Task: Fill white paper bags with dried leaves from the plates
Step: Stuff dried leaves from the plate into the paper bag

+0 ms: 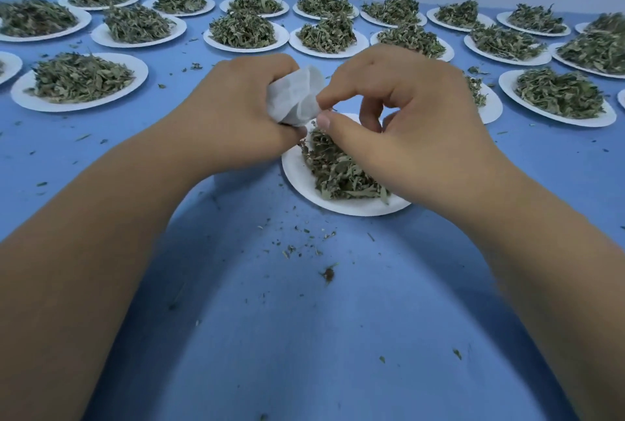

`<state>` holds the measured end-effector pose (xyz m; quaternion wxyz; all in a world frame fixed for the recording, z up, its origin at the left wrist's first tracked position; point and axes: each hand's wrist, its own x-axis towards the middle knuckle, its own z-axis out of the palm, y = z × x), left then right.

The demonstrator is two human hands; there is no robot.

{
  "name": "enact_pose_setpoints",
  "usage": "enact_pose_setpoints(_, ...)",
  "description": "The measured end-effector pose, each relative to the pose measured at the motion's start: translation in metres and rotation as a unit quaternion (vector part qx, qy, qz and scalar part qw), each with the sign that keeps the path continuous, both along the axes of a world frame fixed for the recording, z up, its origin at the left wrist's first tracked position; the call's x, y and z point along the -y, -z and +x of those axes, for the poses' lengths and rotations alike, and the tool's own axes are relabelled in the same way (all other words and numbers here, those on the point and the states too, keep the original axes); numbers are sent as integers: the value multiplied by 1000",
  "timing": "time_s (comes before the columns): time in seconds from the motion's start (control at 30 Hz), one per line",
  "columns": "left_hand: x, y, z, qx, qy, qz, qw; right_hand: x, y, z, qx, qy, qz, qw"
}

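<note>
Blue bench [304,336], crumbs [304,244] scattered. Above it, left hand [243,109] grips white paper bag [294,95]; right hand [416,123] fingers [338,90] pinch its rim. Probably light, flimsy: hold at mouth. Leaves [338,173] on plate [338,209] just below fingers.

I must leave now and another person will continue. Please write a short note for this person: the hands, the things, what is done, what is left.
Left grip: holds the white paper bag above the table.
Right grip: thumb and forefinger pinch the bag's edge at its mouth.
Nearest plate, under the hands, carries a pile of dried leaves. Many more full plates stand behind it on the blue table.
Done: bag in hand. No leaves are visible in it, and no filled bag is in view.
Left: open the bag, fill it from the nearest plate, then continue with the others.
</note>
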<state>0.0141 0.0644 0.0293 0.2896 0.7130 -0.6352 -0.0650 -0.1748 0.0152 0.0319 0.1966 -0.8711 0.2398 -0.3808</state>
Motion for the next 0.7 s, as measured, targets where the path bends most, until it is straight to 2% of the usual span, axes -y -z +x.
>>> enact_pose_setpoints(0.3,-7,-4,-12,-47,33,-4,998,-3,-1,-2,-109,-61,82,989)
enact_pose_setpoints(0.4,-9,-4,-12,-76,62,15,995,-4,3,-1,-108,-73,85,988)
enact_pose_setpoints(0.53,-10,-6,-10,-49,116,49,991,0,3,0,-70,-77,74,992)
enact_pose_setpoints(0.63,-15,-9,-5,-66,146,76,984,1,1,-1,-59,-69,50,995)
enact_pose_setpoints(0.7,-19,-14,-5,-83,160,62,982,-1,1,0,-51,-64,34,996)
